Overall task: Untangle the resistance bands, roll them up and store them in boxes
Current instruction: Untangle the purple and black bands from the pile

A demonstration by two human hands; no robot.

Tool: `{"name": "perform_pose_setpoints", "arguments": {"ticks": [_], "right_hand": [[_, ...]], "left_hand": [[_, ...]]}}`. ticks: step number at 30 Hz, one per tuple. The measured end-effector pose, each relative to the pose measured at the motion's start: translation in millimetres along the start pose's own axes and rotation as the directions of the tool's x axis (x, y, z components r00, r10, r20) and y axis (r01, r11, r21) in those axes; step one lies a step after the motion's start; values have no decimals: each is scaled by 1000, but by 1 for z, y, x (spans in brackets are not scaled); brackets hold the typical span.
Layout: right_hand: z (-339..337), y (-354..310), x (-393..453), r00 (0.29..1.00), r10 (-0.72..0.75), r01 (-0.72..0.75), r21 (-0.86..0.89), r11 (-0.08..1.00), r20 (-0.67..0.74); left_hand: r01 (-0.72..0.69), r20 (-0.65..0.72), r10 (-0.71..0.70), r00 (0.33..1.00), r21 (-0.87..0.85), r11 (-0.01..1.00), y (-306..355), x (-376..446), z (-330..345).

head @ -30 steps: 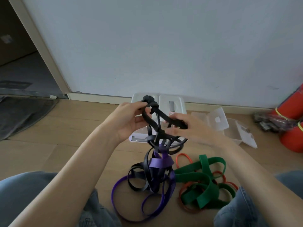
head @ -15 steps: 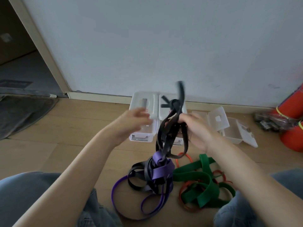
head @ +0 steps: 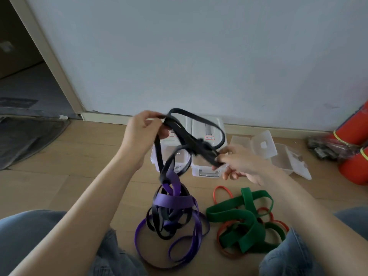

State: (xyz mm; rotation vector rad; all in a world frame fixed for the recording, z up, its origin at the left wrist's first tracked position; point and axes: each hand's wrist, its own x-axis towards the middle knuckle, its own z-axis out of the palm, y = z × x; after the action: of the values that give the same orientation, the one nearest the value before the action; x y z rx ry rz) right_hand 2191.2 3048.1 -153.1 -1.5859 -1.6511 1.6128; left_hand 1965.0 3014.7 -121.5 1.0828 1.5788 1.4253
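Left hand (head: 142, 130) pinches 1 end of the flat black rubber resistance band (head: 191, 139), thumb and fingertips closed on the strap at the top of the lifted loop. Right hand (head: 238, 164) pinches the same band lower and to the right, fingers curled round the strap just past a small knot (head: 205, 145).

Key relation: the knot sits on the taut run between the 2 grips, touching distance from the right-hand pinch and well apart from the left-hand pinch. Long axis of that run slopes down from the left grip to the right grip. Right hand is nearer the knot; judged best placed to pick it open while the left holds tension.

Below both grips the black band hangs down and threads through the wide purple rubber band (head: 173, 200), whose loops lie on the wooden floor (head: 59, 176). Both forearms reach forward, wrists raised, left higher than right.

Beyond the grips: 2 white plastic boxes (head: 207, 166) with lids open. Green and orange bands (head: 245, 218) lie tangled right of the purple pile, untouched.

Untangling early; nothing rolled or boxed yet.
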Motion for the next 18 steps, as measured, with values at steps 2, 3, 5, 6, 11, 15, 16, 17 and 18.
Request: {"name": "perform_pose_setpoints", "arguments": {"ticks": [2,3,5,6,11,15,16,17,18], "right_hand": [[6,2,3,1000,-7,9,-165,986,10],[8,1,3,1000,-13,15,-215,977,8],[10,1,6,1000,-14,18,-294,955,16],[12,1,7,1000,-13,17,-318,948,15],[19,-2,5,986,-162,163,-56,985,27],[16,-10,-3,976,-204,189,163,968,79],[19,-12,-6,970,-223,208,142,968,100],[23,-14,-8,962,-248,236,109,966,114],[26,-17,-11,952,-286,284,36,958,111]], "left_hand": [[82,78,-65,995,-235,969,8,-4,2],[93,131,-60,990,-263,960,10,-8,4],[56,180,-8,984,-262,963,14,-13,7],[28,188,26,982,-280,960,17,-14,8],[-13,262,174,949,-521,853,29,-11,3],[65,269,112,956,-572,818,28,-12,4],[76,268,107,957,-591,803,29,-12,3],[76,275,118,954,-603,794,30,-12,3],[77,296,138,945,-612,787,32,-13,2]]}}
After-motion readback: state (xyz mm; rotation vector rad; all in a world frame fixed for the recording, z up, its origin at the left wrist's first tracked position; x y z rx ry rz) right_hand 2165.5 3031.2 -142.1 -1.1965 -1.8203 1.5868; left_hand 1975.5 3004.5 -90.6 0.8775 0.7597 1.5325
